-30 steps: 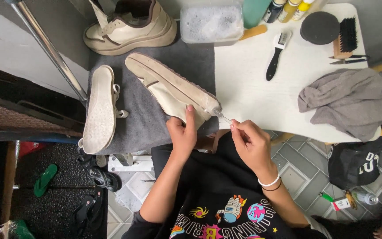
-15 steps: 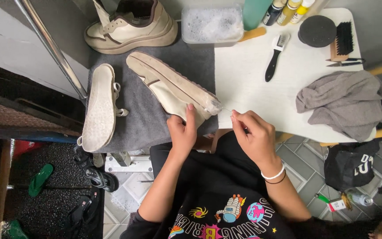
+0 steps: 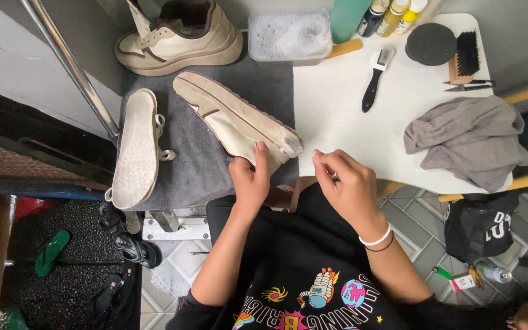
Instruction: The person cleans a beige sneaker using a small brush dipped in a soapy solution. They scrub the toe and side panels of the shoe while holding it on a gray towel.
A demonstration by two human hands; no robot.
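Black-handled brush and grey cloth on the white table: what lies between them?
Nothing: in the head view only bare white table separates the black-handled brush from the crumpled grey cloth.

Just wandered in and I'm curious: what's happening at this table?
A person steadies a cream low-top sneaker, lying on its side on a grey mat, with the left hand. The right hand hovers close by, fingers pinched on something too small to identify. A tub of soapy water, brushes and a grey cloth sit nearby.
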